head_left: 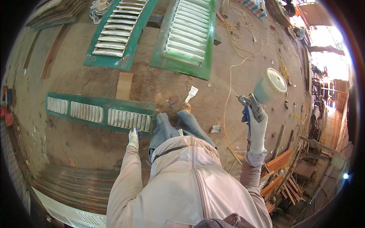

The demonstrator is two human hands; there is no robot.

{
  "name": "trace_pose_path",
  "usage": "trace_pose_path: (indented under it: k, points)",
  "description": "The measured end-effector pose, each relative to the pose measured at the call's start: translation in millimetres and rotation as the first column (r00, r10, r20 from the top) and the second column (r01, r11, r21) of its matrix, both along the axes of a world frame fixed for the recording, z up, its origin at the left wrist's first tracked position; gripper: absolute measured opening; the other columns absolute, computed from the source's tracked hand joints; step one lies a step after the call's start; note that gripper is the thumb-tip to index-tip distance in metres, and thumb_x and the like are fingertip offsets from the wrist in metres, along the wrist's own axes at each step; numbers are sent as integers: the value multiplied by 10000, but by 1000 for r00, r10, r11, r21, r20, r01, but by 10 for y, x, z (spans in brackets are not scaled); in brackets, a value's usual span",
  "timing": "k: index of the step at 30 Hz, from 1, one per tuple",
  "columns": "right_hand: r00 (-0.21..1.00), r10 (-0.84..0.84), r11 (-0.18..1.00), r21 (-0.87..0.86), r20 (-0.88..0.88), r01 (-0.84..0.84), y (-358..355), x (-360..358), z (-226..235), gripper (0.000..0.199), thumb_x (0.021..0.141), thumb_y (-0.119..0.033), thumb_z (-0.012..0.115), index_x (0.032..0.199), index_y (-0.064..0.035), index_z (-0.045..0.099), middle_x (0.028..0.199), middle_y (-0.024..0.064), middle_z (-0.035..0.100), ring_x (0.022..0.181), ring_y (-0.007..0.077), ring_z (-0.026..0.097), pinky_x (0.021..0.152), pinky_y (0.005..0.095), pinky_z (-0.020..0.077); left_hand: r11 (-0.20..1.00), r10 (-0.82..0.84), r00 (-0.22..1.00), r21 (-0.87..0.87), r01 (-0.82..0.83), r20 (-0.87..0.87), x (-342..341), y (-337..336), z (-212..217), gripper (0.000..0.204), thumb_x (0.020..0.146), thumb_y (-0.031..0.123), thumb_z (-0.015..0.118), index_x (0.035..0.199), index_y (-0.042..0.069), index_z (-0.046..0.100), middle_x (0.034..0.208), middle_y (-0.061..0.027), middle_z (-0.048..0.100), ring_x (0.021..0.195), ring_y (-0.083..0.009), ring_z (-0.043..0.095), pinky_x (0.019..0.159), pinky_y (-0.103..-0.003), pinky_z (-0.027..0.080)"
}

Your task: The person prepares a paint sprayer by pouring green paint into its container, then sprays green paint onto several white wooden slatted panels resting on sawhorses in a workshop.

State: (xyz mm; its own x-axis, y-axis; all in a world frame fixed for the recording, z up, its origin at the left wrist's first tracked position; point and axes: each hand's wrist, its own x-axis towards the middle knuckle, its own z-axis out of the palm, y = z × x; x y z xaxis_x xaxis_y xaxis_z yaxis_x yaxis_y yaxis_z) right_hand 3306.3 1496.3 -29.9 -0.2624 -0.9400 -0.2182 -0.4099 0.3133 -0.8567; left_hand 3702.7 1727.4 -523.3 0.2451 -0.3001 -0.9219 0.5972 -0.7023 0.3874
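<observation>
My right hand (255,119), in a white and blue work glove, is raised and closed around the grip of a spray gun (243,100). A pale plastic paint cup (265,90) with a whitish lid sits tilted at the gun. My left hand (134,139), gloved the same way, hangs low with its fingers loosely extended and nothing seen in them. It is nearest a long narrow green louvred panel (105,116) with pale slats. Farther ahead lie two green-framed louvred shutters, the left one (108,62) and the right one (208,72), whose frame is brighter green.
A yellowish hose (230,81) winds over the dirt floor on the right. Boards lie stacked at the far left (57,17) and near left (76,184). A brown board (124,86) touches the narrow panel. Wood scraps (279,161) are piled at right.
</observation>
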Motion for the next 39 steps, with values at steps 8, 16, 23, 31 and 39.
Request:
trace_pose_path:
  k: [8, 16, 23, 31, 39]
  points:
    - [975, 125, 992, -3, 186, -126, -165, 389, 34, 423, 961, -9, 623, 1382, -30, 587, 963, 29, 683, 719, 66, 593, 593, 219, 490, 999, -14, 999, 38, 13, 39, 15, -177, -37, 225, 936, 387, 645, 999, 172, 640, 807, -10, 691, 611, -150, 612, 512, -341, 487]
    - [934, 162, 987, -41, 319, -157, -347, 580, -103, 398, 968, -33, 634, 1364, -28, 599, 911, 46, 695, 728, 85, 631, 584, 229, 501, 994, -87, 992, 75, 81, 87, 184, 143, -18, 300, 927, 428, 635, 1072, 167, 652, 901, -26, 692, 729, -195, 637, 615, -397, 528]
    - [992, -36, 998, -45, 121, 42, -26, -66, -115, 358, 963, -78, 654, 1312, -2, 630, 859, 35, 683, 637, 67, 594, 530, 221, 486, 984, -134, 989, 128, 124, 68, 149, 187, -41, 350, 906, 442, 629, 1144, 186, 630, 941, -20, 683, 745, -209, 623, 622, -424, 526]
    - [997, -68, 997, -27, 45, 69, 314, -159, -47, 388, 962, -28, 638, 1348, -3, 606, 892, 20, 677, 675, 59, 578, 604, 230, 492, 993, -114, 992, 42, 112, 46, 107, 2, -156, 279, 919, 414, 617, 1089, 193, 617, 823, -12, 677, 612, -181, 591, 487, -383, 473]
    - [995, -84, 996, 14, -51, 85, 267, -14, -103, 425, 954, -2, 629, 1377, -11, 584, 886, 15, 671, 693, 59, 585, 602, 222, 496, 998, -51, 998, 26, 50, 48, 67, -104, -241, 311, 919, 414, 627, 1087, 155, 662, 884, -31, 710, 696, -192, 646, 581, -385, 517]
